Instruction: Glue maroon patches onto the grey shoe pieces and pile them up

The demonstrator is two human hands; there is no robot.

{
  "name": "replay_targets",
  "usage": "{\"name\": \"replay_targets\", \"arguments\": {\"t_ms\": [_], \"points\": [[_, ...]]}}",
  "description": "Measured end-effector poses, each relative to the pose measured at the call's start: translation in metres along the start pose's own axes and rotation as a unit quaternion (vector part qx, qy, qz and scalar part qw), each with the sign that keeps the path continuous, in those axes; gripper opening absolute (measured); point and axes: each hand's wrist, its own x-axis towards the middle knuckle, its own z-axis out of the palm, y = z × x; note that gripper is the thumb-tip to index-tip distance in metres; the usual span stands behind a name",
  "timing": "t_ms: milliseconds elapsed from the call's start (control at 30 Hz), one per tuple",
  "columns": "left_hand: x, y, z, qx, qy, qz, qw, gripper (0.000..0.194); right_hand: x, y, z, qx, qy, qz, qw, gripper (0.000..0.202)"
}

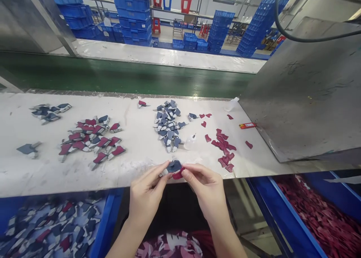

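My left hand (148,188) pinches a small dark blue and light grey plastic part (174,166) just above the table's front edge. Between the fingers of my right hand (204,186) is a small maroon plastic piece (178,174), held against the blue part; whether it is seated there I cannot tell. Beyond my hands lies a heap of blue and grey parts (168,122). To the right are loose maroon pieces (224,143). A pile of parts with maroon faces (90,137) lies on the left, with a few blue ones among them.
A small clear bottle (190,142) with a thin tip stands beyond my hands. A blue bin (113,213) of parts sits below left, another (293,216) of maroon pieces below right. A metal panel (310,92) bounds the right. A green belt (158,77) runs behind the table.
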Motion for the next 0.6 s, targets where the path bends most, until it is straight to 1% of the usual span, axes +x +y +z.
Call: {"name": "replay_targets", "arguments": {"t_ms": [100,167,267,400,500,600], "points": [[-0.004,-0.001,-0.002,0.019,0.000,0.023,1.000,0.028,-0.003,0.000,0.006,-0.024,0.061,-0.002,0.998,0.014],[-0.007,0.000,-0.003,0.026,0.002,0.031,0.999,0.029,-0.004,-0.001,0.009,-0.023,0.084,-0.004,0.996,0.014],[-0.008,0.002,-0.004,0.043,0.009,0.048,0.998,0.028,-0.006,-0.001,0.013,-0.017,0.082,-0.005,0.996,0.012],[-0.010,0.003,-0.006,0.052,0.017,0.058,0.997,0.028,-0.007,0.001,0.014,-0.044,0.082,-0.033,0.995,0.008],[-0.011,0.003,-0.007,0.028,0.008,0.039,0.999,0.027,-0.009,0.004,0.013,-0.068,0.088,-0.057,0.992,0.007],[-0.012,0.004,-0.005,-0.032,-0.013,-0.014,0.999,0.029,-0.010,0.008,0.013,-0.117,0.096,-0.121,0.981,0.003]]}}
